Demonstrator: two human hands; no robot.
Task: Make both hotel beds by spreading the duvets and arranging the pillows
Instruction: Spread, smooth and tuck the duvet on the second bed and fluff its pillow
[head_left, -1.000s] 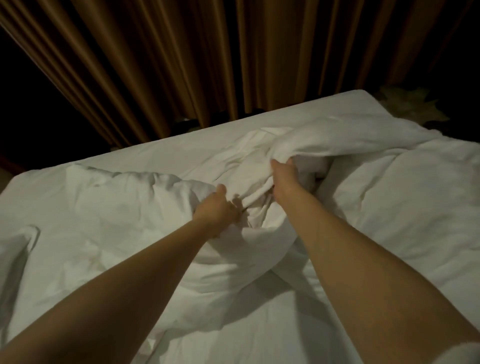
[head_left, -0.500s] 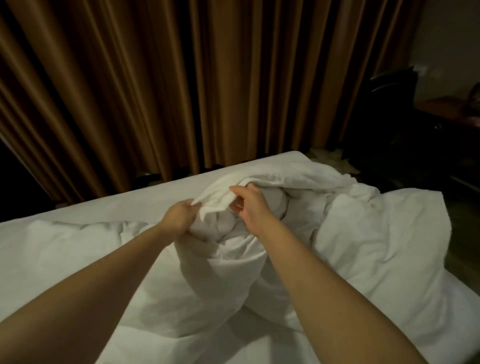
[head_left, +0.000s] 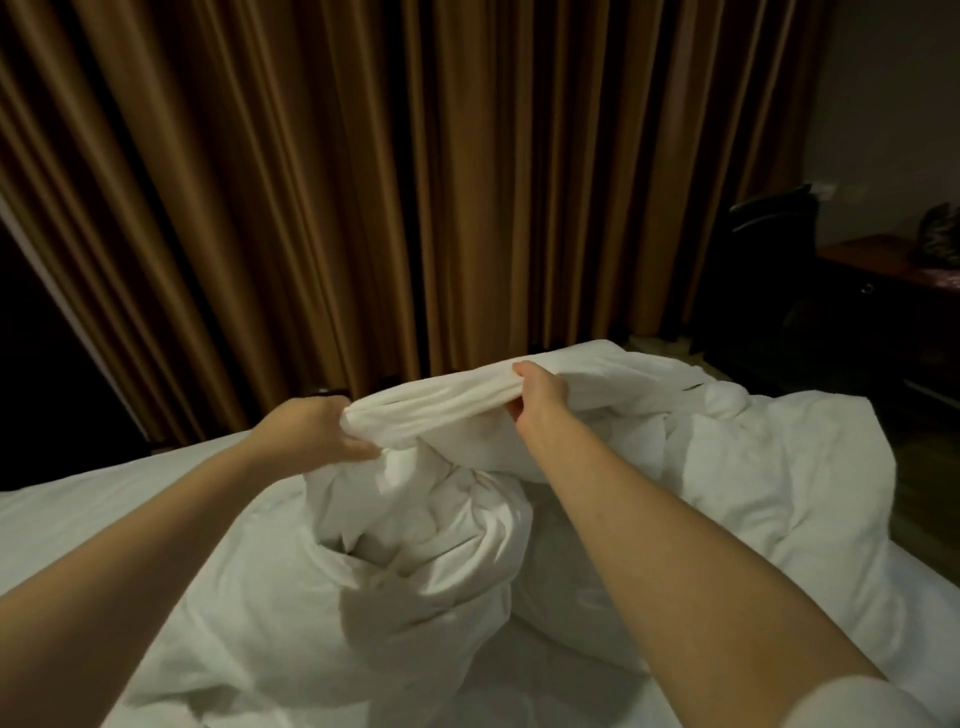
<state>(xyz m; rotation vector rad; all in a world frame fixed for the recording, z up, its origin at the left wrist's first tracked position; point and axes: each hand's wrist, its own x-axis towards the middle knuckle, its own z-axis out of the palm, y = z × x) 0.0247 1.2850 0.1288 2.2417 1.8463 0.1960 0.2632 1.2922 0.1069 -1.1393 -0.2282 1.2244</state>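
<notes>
On the bed (head_left: 93, 525), mid-frame, the white duvet (head_left: 441, 551) sits bunched and twisted, not spread, with one folded edge lifted clear of the heap. Our left hand (head_left: 317, 434) grips that edge at its left end, fingers curled under the fabric, thumb on top. Our right hand (head_left: 537, 397) pinches the same edge further right, fingers closed over the fold. More duvet lies rumpled to the right. Bare white sheet shows at left. Behind the bed hang brown pleated curtains (head_left: 363, 182). Far right, dim: a dark chair (head_left: 769, 244) beside a wooden desk (head_left: 878, 270); something dark sits on it, we can't tell what.
</notes>
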